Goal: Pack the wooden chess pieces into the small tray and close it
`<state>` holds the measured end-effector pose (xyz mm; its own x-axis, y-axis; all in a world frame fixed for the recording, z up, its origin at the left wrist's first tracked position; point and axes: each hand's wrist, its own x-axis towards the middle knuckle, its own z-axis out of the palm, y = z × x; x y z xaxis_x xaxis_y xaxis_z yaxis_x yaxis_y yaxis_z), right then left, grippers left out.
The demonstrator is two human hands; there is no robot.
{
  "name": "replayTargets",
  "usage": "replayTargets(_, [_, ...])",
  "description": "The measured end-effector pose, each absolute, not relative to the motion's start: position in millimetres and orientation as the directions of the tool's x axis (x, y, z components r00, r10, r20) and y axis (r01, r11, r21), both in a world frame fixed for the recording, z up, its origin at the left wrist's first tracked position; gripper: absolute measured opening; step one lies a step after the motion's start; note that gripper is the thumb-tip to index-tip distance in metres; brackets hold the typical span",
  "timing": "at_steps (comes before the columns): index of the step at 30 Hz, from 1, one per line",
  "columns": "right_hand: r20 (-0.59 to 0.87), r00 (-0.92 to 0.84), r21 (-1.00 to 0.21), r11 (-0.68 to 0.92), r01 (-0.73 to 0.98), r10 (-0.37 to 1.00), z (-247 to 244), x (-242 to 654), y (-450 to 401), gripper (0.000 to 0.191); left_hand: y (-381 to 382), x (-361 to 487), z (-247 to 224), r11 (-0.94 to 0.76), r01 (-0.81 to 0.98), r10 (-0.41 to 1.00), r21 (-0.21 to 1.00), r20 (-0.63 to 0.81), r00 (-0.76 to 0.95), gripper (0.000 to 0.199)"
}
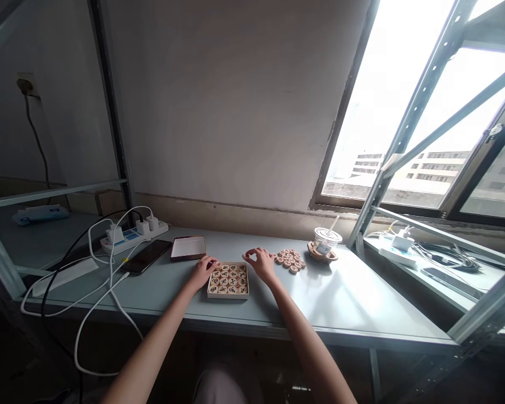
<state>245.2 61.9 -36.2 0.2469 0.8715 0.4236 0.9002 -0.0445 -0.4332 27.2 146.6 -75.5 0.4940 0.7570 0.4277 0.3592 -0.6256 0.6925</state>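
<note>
A shallow box (pixel 228 296) on the grey table holds rows of round wooden pieces (pixel 232 275) marked with dark characters. At the box's left edge, my left hand (pixel 202 271) has its fingers bent together near the upper left corner; whether they hold anything is too small to tell. My right hand (pixel 261 264) is just beyond the right edge of the box, thumb and finger pinched on a round wooden piece (pixel 244 257). Several more round pieces (pixel 292 260) with reddish marks lie in a loose cluster right of my right hand.
An open box lid (pixel 188 247) lies at the back left, beside a black phone (pixel 146 257). White cables (pixel 111 280) run from a power strip (pixel 128 238). A lidded plastic cup (pixel 326 242) stands in a brown basket (pixel 315 256) at the back right.
</note>
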Motion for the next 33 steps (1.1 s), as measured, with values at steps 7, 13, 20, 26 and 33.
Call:
replayTargets(7, [0.395,-0.062,-0.373,0.221,0.901,0.917,-34.0,208.8,59.5,0.033,147.8,27.7,-75.4,-0.639,0.377,0.75,0.671,0.433,0.5,0.032])
replayTargets(13, [0.407,-0.016,-0.39,0.19,0.901,0.913,-36.0,214.4,58.8,0.029,149.5,28.3,-76.3,-0.639,0.372,0.751,0.673,0.441,0.491,0.032])
replayTargets(20, [0.352,0.559,-0.297,-0.477,0.827,0.751,-50.6,279.6,61.2,0.048,150.3,26.6,-77.3,-0.627,0.383,0.761,0.679,0.427,0.489,0.034])
replayTargets(26, [0.29,0.564,-0.202,-0.527,0.825,0.773,-62.4,295.1,57.7,0.042,149.9,26.8,-78.3,-0.561,0.341,0.801,0.754,0.391,0.453,0.026])
replayTargets(33, [0.379,0.317,-0.38,-0.166,0.91,0.869,-42.3,266.3,49.2,0.033,145.7,19.1,-72.1,-0.449,0.474,0.892,0.757,0.41,0.189,0.017])
